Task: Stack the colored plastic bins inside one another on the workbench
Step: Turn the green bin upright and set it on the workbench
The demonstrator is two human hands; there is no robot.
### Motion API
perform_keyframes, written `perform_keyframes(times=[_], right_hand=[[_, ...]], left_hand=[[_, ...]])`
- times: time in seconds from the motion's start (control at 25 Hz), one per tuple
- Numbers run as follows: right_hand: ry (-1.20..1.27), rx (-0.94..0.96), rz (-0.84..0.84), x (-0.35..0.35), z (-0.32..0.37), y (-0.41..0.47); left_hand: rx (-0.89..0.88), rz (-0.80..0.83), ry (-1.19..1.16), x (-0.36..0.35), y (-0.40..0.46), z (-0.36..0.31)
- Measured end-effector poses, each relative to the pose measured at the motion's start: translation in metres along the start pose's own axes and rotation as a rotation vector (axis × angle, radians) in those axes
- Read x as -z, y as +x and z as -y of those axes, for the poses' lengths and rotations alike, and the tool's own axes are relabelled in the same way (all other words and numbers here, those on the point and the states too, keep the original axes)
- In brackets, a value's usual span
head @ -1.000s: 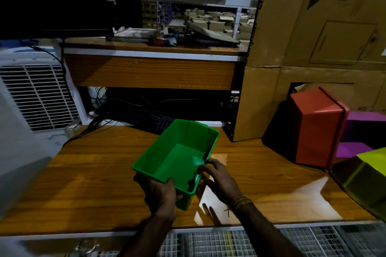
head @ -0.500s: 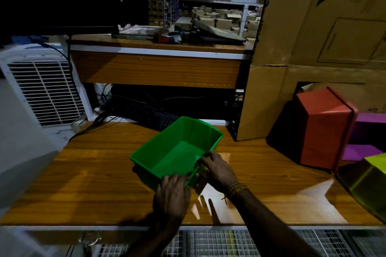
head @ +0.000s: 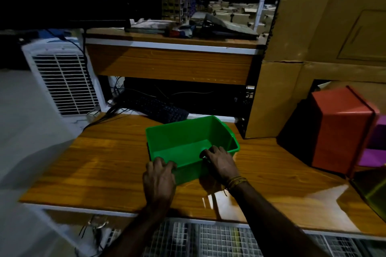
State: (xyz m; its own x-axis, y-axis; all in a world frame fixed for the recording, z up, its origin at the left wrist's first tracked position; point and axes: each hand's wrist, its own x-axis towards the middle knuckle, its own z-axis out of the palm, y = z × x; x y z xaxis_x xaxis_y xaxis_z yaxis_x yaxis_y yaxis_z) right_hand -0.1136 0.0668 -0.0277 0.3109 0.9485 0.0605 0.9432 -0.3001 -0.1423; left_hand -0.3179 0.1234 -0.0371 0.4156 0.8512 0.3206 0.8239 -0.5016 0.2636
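Open-topped green rectangular plastic bin (head: 188, 144) resting mouth-up mid-workbench (head: 108, 165), left hand (head: 159, 179) and right hand (head: 222, 162) clamped fingers-over-rim on its near wall, probably readying it to receive the red plastic bin (head: 342, 131) well to its right.

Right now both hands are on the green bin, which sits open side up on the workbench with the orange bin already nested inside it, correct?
Not quite. The head view shows the green bin empty; the orange bin lies apart at the right. Both the left hand and right hand do grip its near rim on the workbench.
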Motion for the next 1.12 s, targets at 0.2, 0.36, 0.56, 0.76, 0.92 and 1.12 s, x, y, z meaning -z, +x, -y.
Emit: perform_keyframes(times=[0.2,0.36,0.56,0.76,0.92,1.12], right_hand=[[0.043,0.021,-0.117,-0.006,0.008,-0.010],[0.039,-0.118,-0.143,0.001,-0.030,-0.023],[0.172,-0.084,-0.220,-0.009,-0.044,-0.044],[0.408,-0.034,-0.269,-0.011,-0.040,-0.060],[0.308,-0.017,-0.288,-0.006,-0.057,-0.065],[0.237,0.081,-0.228,-0.006,-0.065,-0.068]], left_hand=[[-0.018,0.176,-0.041,-0.012,-0.012,-0.055],[0.017,0.125,-0.135,-0.019,-0.006,-0.042],[0.098,0.120,-0.169,-0.036,0.006,-0.053],[0.047,0.146,-0.268,-0.055,-0.006,-0.084],[0.102,0.106,-0.390,-0.051,0.003,-0.068],[0.088,0.088,-0.487,-0.038,0.011,-0.066]])
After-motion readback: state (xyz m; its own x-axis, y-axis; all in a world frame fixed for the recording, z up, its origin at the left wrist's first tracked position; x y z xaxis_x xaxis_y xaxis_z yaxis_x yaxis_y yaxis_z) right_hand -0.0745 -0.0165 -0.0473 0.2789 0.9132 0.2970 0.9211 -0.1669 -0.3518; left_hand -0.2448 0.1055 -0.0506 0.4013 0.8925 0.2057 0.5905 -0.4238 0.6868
